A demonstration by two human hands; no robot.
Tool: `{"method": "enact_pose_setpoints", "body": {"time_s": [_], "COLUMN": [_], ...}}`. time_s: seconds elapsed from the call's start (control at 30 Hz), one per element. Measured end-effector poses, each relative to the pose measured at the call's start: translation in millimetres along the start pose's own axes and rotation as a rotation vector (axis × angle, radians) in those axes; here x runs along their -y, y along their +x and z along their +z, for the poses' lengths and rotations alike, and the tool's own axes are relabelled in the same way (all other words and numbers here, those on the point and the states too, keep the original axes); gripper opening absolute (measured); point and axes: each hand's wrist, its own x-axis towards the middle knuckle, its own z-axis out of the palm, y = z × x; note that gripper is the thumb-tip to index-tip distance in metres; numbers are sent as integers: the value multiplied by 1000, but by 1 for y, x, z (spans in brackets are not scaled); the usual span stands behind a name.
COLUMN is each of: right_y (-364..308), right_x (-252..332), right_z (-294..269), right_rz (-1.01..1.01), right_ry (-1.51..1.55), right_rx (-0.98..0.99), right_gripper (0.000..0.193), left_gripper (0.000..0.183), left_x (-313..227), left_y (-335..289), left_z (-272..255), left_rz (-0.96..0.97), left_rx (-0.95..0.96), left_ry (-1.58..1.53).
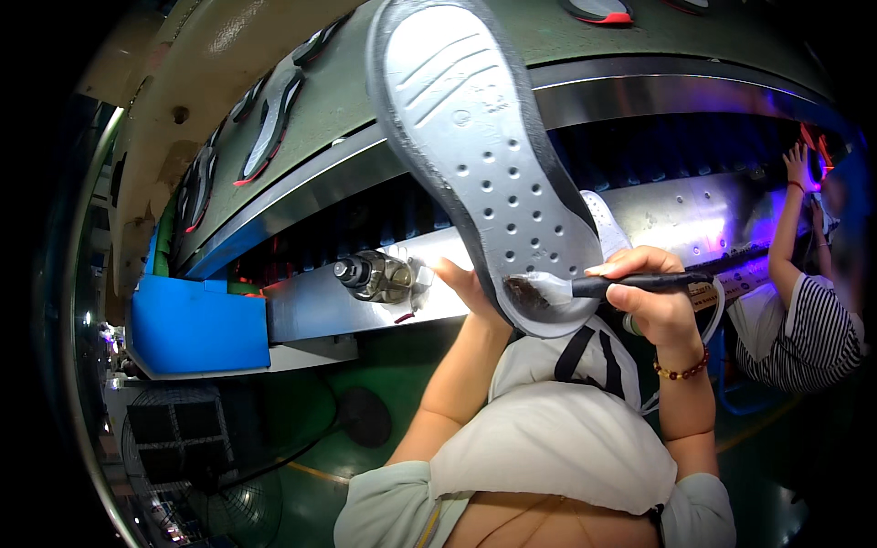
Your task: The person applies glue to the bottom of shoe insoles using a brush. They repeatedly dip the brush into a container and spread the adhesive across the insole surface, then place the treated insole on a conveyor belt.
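Observation:
A shoe sole [493,173] with a white-grey inner face, rows of small dimples and a black rim is held up in front of me. My left hand [477,294] grips it at the heel edge; the thumb shows, while the other fingers are hidden behind the sole. In my right hand [656,297], closed around its black handle, is a brush [598,287]. Its dark-tipped bristles rest on the inner face at the heel. Partly behind the sole lies another white dimpled piece [605,221] on the metal ledge.
A green conveyor belt [343,96] carries several soles [272,123] beyond a metal edge. On the metal ledge [306,306] stands a clear container with a metal fitting [373,276]. A blue box [196,324] and a fan [178,434] are left. At right works a person in stripes [813,333].

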Motion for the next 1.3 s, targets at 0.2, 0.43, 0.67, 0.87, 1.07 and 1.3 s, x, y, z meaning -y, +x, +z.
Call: {"method": "enact_pose_setpoints", "body": {"time_s": [0.2, 0.43, 0.67, 0.87, 1.07, 1.3], "right_y": [-3, 11, 20, 26, 35, 32], "right_x": [3, 5, 22, 44, 38, 49], "right_z": [2, -16, -29, -32, -28, -36], "right_rz": [-16, -25, -62, -42, -56, -167], "right_ry": [-249, -402, -379, -513, -505, -700], "right_rx": [219, 290, 486, 802, 837, 685], "right_gripper": [17, 18, 17, 16, 15, 12], "left_gripper": [93, 60, 48, 47, 46, 41], "left_x": [5, -18, -37, -46, -44, -48], "left_y": [3, 16, 26, 27, 26, 33], "left_z": [-65, 10, 1, 26, 48, 45], "left_rz": [-182, -238, -575, -843, -943, -1089], "left_rx": [107, 300, 203, -71, -136, -191], "left_ry": [29, -358, -234, 119, 401, 217]}}
